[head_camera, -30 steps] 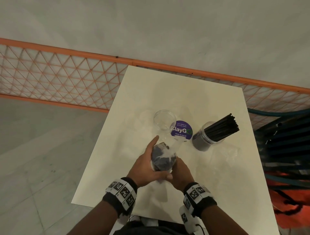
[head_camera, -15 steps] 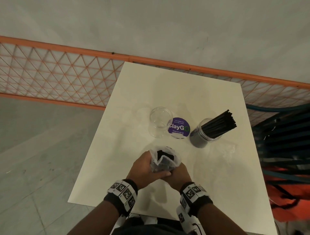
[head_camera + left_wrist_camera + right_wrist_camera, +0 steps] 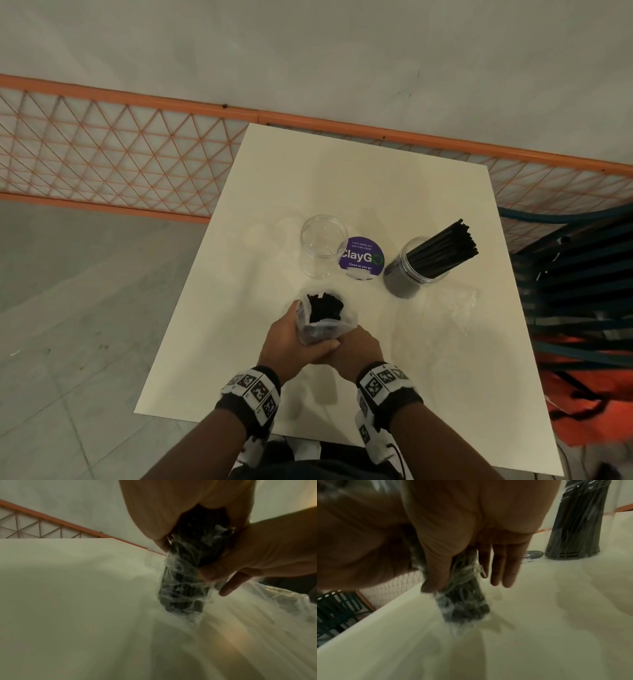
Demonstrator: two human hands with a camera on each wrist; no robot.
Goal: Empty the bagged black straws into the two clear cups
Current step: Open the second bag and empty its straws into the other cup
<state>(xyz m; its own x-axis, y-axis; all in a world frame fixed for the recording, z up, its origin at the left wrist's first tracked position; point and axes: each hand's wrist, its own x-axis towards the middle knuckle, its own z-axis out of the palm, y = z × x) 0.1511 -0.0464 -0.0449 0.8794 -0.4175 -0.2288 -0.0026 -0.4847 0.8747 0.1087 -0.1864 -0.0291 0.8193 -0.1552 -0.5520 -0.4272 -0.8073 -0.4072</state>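
Note:
Both hands hold a clear plastic bag of black straws (image 3: 320, 322) upright over the near part of the white table (image 3: 376, 181). My left hand (image 3: 291, 342) grips it from the left and my right hand (image 3: 356, 346) from the right. The bag's mouth is open at the top and straw ends show. In the left wrist view the bag's bottom (image 3: 183, 596) hangs just above or on the table. In the right wrist view my thumb (image 3: 436, 574) presses the bag (image 3: 467, 604). An empty clear cup (image 3: 323, 245) stands beyond the bag. A second clear cup (image 3: 416, 265) holds black straws.
A purple round sticker (image 3: 361, 257) lies between the two cups. A crumpled empty clear bag (image 3: 459, 301) lies on the table's right side. An orange mesh railing (image 3: 137, 154) runs behind the table. Dark slatted furniture (image 3: 582, 274) stands to the right.
The bag was leaning toward the empty cup; both hands have drawn it back toward me and stood it upright, with its mouth now open at the top.

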